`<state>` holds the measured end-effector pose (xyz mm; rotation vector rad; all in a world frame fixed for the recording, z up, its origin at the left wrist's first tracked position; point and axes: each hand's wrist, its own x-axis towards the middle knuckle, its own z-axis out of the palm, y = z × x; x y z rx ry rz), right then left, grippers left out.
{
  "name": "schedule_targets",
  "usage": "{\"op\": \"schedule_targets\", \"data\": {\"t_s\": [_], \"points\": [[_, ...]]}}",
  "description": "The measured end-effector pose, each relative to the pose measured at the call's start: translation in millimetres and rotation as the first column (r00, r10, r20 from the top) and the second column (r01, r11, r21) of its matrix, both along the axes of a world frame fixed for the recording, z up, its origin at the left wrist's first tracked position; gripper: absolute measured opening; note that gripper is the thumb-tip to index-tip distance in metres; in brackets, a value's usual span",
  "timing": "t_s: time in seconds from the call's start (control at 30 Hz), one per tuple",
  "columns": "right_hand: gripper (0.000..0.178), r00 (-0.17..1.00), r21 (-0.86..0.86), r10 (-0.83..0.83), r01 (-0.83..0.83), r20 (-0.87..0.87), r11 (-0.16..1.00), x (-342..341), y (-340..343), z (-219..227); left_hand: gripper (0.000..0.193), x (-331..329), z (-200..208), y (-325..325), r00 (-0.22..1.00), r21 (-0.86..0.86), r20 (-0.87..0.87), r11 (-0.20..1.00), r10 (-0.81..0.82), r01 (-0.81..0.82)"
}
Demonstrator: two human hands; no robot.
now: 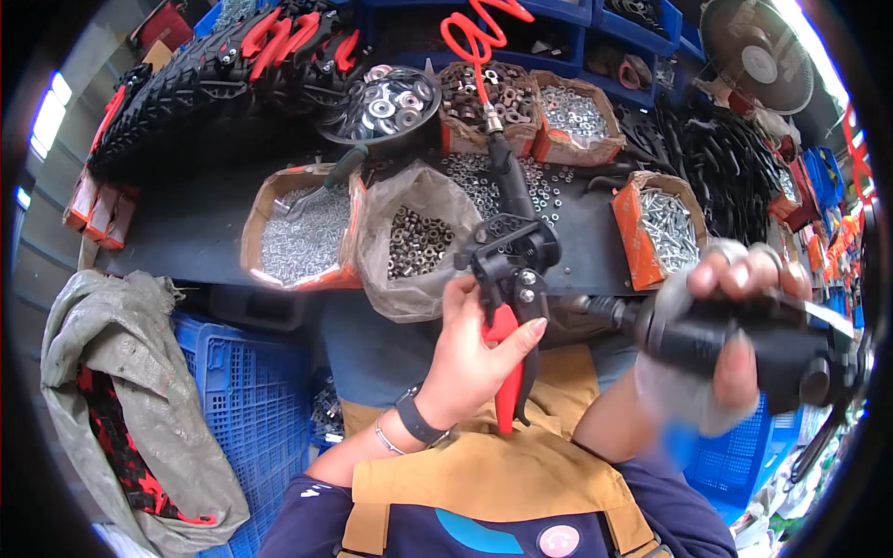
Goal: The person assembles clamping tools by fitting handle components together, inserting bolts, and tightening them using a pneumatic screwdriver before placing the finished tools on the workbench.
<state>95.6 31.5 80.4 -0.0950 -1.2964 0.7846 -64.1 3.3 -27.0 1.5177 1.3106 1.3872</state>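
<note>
Head view: the left hand [470, 358] was wrapped around the red handle of a black-and-red hand tool [510, 307], thumb laid along the grip, fingers curled shut on it. The tool stood roughly upright in front of the person's chest, its black head just below the counter [200, 228] edge. A watch and thin bracelet sat on that wrist.

The right hand [726, 344], in a grey glove w/ fingertips showing, was closed around a black cylindrical power tool [735, 344], held approx. level, its nose pointing left toward the hand tool's head; whether the two touched couldn't be told, as this side was blurred.

On the counter beyond: a cardboard box of silvery screws [302, 232], a plastic bag of dark nuts [416, 242] just beside it, an orange box of bolts [662, 228] to the right, and loose nuts scattered between. Farther back, a black bowl of washers [386, 104] and two more boxes of small hardware [530, 107]. A red coiled air hose [474, 37] hung down over them. A black knobby tyre [195, 84] lay at back left, and a fan [753, 56] stood top right. Blue plastic crates [246, 395] and a grey-green cloth [112, 372] sat below the counter at left.
</note>
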Motion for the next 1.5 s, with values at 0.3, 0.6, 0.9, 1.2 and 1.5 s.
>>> {"op": "schedule_targets", "data": {"t_s": [0.3,0.6,0.9,1.2,1.5], "points": [[0.04,0.947,-0.232,-0.255,0.297,0.194,0.926,-13.3,105.2,-87.1,0.037,-27.8,5.8,-6.7,0.663,-0.266,0.748,0.898,-0.038,0.351],[0.032,0.678,-0.264,-0.355,0.632,0.644,0.729,-3.3,150.4,-97.0,0.038,-29.7,7.6,-4.6,0.562,-0.262,0.827,0.891,0.009,0.371],[0.063,-0.531,0.719,-0.561,0.671,0.635,0.18,-11.1,138.2,-105.6,0.036,-27.6,15.3,-4.3,0.512,-0.227,0.859,0.901,0.007,0.369],[0.075,0.56,-0.205,-0.229,0.606,0.796,0.769,-44.7,103.3,-78.9,0.035,-34.1,5.1,-0.8,0.974,-0.146,0.226,0.989,-0.001,0.034],[0.064,0.992,0.006,0.052,-0.053,0.119,0.999,-9.7,8.3,19.0,0.039,-26.0,8.5,-2.5,1.0,-0.036,-0.015,0.999,-0.026,0.026]]}}
